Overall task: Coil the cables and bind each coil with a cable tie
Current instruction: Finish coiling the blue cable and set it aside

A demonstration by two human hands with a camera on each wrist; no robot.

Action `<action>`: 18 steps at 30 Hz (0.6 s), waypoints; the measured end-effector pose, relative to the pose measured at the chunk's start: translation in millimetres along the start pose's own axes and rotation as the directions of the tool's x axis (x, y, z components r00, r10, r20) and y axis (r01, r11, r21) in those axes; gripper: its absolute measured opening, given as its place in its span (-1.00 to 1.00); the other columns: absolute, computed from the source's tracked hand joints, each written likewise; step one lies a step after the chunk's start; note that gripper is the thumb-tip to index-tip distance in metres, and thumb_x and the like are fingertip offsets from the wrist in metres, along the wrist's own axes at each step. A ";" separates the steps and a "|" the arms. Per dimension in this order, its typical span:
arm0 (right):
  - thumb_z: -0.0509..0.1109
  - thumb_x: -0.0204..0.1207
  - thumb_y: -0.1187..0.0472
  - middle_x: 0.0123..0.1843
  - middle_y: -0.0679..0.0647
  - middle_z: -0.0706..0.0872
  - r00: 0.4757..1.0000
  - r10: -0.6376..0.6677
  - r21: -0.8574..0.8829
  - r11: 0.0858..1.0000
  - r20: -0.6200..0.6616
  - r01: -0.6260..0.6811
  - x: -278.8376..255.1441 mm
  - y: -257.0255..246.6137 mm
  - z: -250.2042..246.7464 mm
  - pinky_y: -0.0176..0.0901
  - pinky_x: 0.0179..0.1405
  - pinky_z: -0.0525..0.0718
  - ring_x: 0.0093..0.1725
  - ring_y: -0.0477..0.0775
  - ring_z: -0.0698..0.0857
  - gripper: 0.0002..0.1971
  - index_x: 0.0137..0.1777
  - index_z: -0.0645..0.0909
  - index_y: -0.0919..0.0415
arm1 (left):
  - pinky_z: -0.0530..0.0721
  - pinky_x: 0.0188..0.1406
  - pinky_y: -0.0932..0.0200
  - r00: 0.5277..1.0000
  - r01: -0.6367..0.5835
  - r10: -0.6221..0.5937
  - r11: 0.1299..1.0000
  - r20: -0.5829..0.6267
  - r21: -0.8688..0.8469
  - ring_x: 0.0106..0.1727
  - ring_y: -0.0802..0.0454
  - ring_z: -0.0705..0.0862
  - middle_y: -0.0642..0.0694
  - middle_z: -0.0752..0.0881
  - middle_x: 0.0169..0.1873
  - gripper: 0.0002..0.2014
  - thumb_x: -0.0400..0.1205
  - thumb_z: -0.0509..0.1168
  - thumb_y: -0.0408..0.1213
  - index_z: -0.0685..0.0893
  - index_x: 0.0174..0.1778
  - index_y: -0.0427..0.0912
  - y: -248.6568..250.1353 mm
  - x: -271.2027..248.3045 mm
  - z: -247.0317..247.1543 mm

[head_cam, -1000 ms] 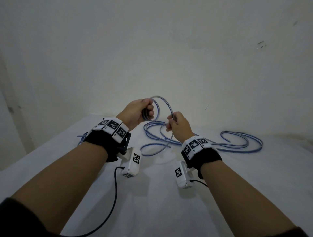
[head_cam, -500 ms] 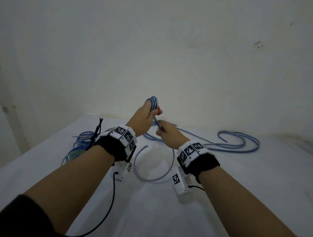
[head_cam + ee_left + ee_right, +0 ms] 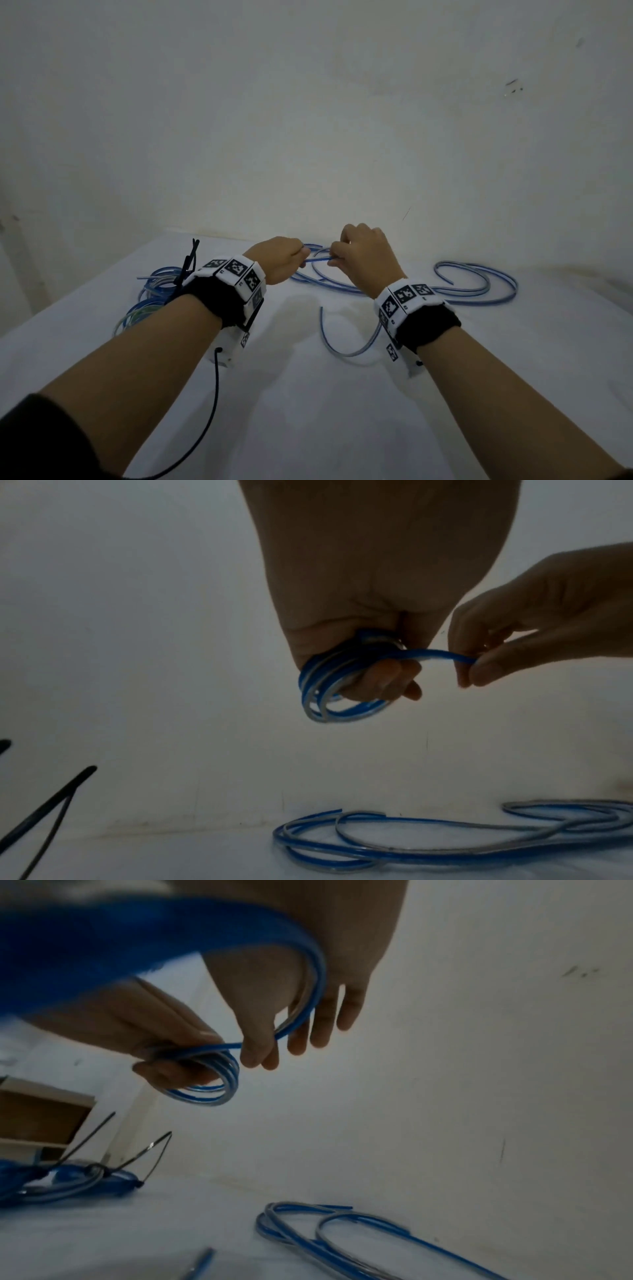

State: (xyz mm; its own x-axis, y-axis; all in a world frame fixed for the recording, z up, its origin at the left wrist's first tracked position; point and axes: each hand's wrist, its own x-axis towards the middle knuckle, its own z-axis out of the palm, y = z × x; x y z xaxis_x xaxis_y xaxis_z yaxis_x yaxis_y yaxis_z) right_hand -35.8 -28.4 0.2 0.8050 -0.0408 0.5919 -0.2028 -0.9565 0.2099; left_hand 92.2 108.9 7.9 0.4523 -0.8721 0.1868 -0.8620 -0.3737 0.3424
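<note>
At far left on the white table (image 3: 308,428), bound coils (image 3: 150,301) already carry black cable ties (image 3: 187,265). The left hand (image 3: 277,258) grips a small coil (image 3: 339,685) of blue cable, held above the table. The right hand (image 3: 364,260) pinches the free strand (image 3: 441,654), which runs roughly level between the hands. More loose cables (image 3: 479,284) lie rightward, uncoiled.

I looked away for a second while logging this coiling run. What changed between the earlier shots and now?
Both hands came down toward the table. The left hand grips the small blue coil, no longer raised; the right hand has shifted right and pinches the cable's next stretch. The loose cables and tied bundle lie as before.
</note>
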 end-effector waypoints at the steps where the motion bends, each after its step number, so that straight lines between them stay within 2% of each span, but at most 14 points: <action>1: 0.47 0.24 0.02 -0.35 0.08 0.59 1.000 -0.013 -0.104 0.994 -0.015 0.012 -0.5 0.8 0.2 -0.06 -0.30 0.43 -0.34 0.18 0.57 -0.84 -0.39 0.69 0.09 | 0.43 -0.17 0.16 1.000 0.002 -0.001 0.998 0.026 -0.056 -0.19 0.02 0.51 0.01 0.56 -0.26 -0.63 0.77 -0.04 -0.14 0.63 -0.02 -0.26 2.4 0.2 1.6; 3: 0.45 0.22 -0.01 -0.36 0.05 0.54 0.997 -0.039 -0.232 0.972 -0.068 0.022 -2.6 2.4 3.5 -0.02 -0.21 0.31 -0.24 0.16 0.48 -0.86 -0.42 0.68 0.04 | 0.44 -0.27 0.25 0.996 0.016 0.009 0.961 0.089 -0.276 -0.29 0.06 0.49 -0.07 0.59 -0.28 -0.65 0.76 0.01 -0.15 0.64 -0.11 -0.24 3.8 1.6 5.3; 5: 0.55 0.19 0.14 -0.33 0.04 0.53 0.996 -0.039 -0.299 0.954 -0.078 0.014 -3.7 1.8 7.7 -0.03 -0.18 0.22 -0.17 0.13 0.36 -0.91 -0.38 0.68 0.05 | 0.42 -0.36 0.29 0.989 0.037 0.036 0.879 0.143 -0.475 -0.38 0.06 0.44 -0.14 0.56 -0.33 -0.66 0.75 0.05 -0.15 0.60 -0.24 -0.20 6.4 0.9 7.1; 6: 0.58 0.14 0.24 -0.33 0.03 0.54 0.998 -0.018 -0.325 0.946 -0.058 -0.002 -4.9 0.1 10.0 -0.03 -0.18 0.21 -0.17 0.13 0.37 -0.86 -0.36 0.67 0.06 | 0.39 -0.43 0.31 0.985 0.033 0.061 0.853 0.162 -0.521 -0.43 0.07 0.40 -0.13 0.52 -0.40 -0.65 0.75 0.05 -0.15 0.58 -0.27 -0.19 8.4 1.0 7.5; 8: 0.54 0.08 0.33 -0.31 0.01 0.58 0.998 0.045 -0.319 0.946 -0.032 -0.053 -3.4 -4.2 12.3 -0.06 -0.19 0.21 -0.21 0.15 0.50 -0.80 -0.31 0.67 0.09 | 0.35 -0.52 0.37 0.982 0.009 0.097 0.832 0.161 -0.554 -0.51 0.11 0.37 -0.07 0.44 -0.49 -0.65 0.75 0.04 -0.16 0.55 -0.29 -0.18 13.6 1.2 6.6; 10: 0.44 0.28 0.30 -0.23 0.03 0.64 0.994 0.090 -0.193 0.976 -0.059 -0.100 -2.9 -5.9 11.6 -0.08 -0.18 0.20 -0.22 0.17 0.61 -0.89 -0.21 0.70 0.11 | 0.35 -0.53 0.40 0.988 -0.003 0.096 0.789 0.119 -0.614 -0.57 0.18 0.37 0.02 0.42 -0.55 -0.64 0.76 0.03 -0.15 0.54 -0.30 -0.17 17.0 1.2 4.4; 12: 0.22 0.60 0.22 -0.01 0.08 0.66 0.983 0.183 0.060 0.982 -0.025 -0.182 -0.5 -6.0 12.1 -0.05 -0.08 0.23 -0.02 0.20 0.60 -0.82 0.03 0.66 0.15 | 0.33 -0.55 0.40 0.994 -0.011 0.086 0.699 0.069 -0.715 -0.61 0.23 0.34 0.11 0.39 -0.63 -0.63 0.77 0.00 -0.18 0.51 -0.32 -0.18 17.3 2.1 2.5; 13: 0.15 0.67 0.18 0.08 0.09 0.63 0.974 0.223 0.185 0.957 0.030 -0.225 0.4 -4.9 13.4 0.00 0.02 0.28 0.08 0.19 0.56 -0.78 0.12 0.62 0.18 | 0.33 -0.56 0.41 0.996 -0.016 0.077 0.651 0.046 -0.759 -0.62 0.23 0.33 0.12 0.38 -0.64 -0.63 0.77 -0.02 -0.20 0.50 -0.33 -0.19 17.3 2.3 1.9; 15: 0.13 0.69 0.19 0.06 0.12 0.59 0.963 0.258 0.451 0.853 0.075 -0.263 -0.1 -5.1 17.7 0.10 0.15 0.40 0.11 0.16 0.53 -0.79 0.10 0.56 0.26 | 0.35 -0.59 0.42 0.999 -0.019 0.051 0.566 0.013 -0.824 -0.63 0.23 0.36 0.11 0.40 -0.66 -0.63 0.78 -0.03 -0.24 0.50 -0.32 -0.20 16.5 3.5 1.8; 17: 0.15 0.66 0.28 -0.05 0.08 0.54 0.960 0.277 0.589 0.768 0.049 -0.252 -0.2 -7.1 21.9 0.21 0.13 0.48 0.01 0.14 0.51 -0.88 0.02 0.52 0.28 | 0.40 -0.59 0.43 0.999 -0.013 0.033 0.516 0.005 -0.856 -0.63 0.22 0.41 0.12 0.44 -0.66 -0.64 0.78 -0.03 -0.25 0.50 -0.30 -0.21 16.5 3.4 1.7; 18: 0.16 0.64 0.33 -0.10 0.03 0.53 0.956 0.287 0.620 0.739 0.067 -0.266 -0.3 -6.9 23.7 0.20 0.11 0.50 -0.05 0.11 0.50 -0.92 -0.01 0.48 0.23 | 0.42 -0.58 0.42 1.000 -0.014 0.026 0.490 -0.001 -0.871 -0.63 0.21 0.43 0.13 0.45 -0.66 -0.64 0.78 -0.03 -0.24 0.50 -0.29 -0.21 16.4 3.2 1.6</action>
State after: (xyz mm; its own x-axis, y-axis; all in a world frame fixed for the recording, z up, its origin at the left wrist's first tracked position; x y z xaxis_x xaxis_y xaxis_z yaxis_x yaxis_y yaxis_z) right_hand -21.5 -28.7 -19.8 0.7486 -0.3329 0.5734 -0.0181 -0.8747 -0.4842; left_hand 79.1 99.4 12.6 0.4301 -0.8810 0.1969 -0.2294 0.1042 0.9677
